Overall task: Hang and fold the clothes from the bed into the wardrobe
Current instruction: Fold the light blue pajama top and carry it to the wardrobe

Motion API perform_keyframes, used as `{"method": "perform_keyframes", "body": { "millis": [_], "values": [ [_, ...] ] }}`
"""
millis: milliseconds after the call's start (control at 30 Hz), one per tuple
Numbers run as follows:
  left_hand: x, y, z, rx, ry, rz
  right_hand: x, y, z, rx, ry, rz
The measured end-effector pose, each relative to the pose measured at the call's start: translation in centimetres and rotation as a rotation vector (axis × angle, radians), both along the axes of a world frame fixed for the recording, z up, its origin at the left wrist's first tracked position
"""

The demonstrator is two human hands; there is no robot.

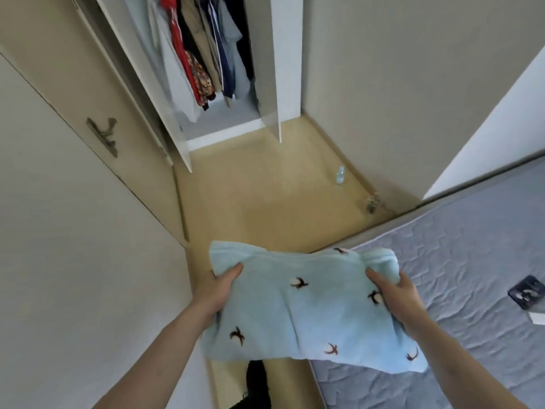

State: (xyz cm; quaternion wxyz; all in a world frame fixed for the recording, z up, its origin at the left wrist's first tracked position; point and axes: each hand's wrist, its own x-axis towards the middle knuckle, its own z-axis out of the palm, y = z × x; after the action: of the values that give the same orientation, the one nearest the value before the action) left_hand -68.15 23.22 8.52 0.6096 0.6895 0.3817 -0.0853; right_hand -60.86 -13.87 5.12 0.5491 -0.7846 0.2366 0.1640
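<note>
A folded light-blue garment (306, 308) with small dark bird figures is held up in front of me, over the floor and the bed's corner. My left hand (219, 286) grips its left edge, thumb on top. My right hand (396, 293) grips its right edge, thumb on top, fingers hidden beneath. The bed (460, 261) with a grey quilted cover lies at the lower right. Ahead, the white wardrobe (274, 63) stands open, with several garments (203, 54) hanging inside.
A beige door with a metal handle (103, 135) fills the left side. A small clear bottle (339, 175) stands on the beige floor by the wall. A dark phone (528, 292) lies on the bed at the right. Something black (258, 382) shows below the garment.
</note>
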Motion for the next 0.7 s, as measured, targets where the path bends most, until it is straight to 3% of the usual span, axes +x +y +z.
{"method": "perform_keyframes", "body": {
  "millis": [233, 700],
  "values": [
    [9.6, 13.1, 6.1, 0.017, -0.157, 0.076, 12.8, 12.9, 6.0, 0.012, -0.168, 0.098],
    [33.1, 26.0, 14.5, 0.086, -0.396, 0.193, 40.9, 26.7, 15.5, 0.131, -0.364, 0.246]
  ]
}}
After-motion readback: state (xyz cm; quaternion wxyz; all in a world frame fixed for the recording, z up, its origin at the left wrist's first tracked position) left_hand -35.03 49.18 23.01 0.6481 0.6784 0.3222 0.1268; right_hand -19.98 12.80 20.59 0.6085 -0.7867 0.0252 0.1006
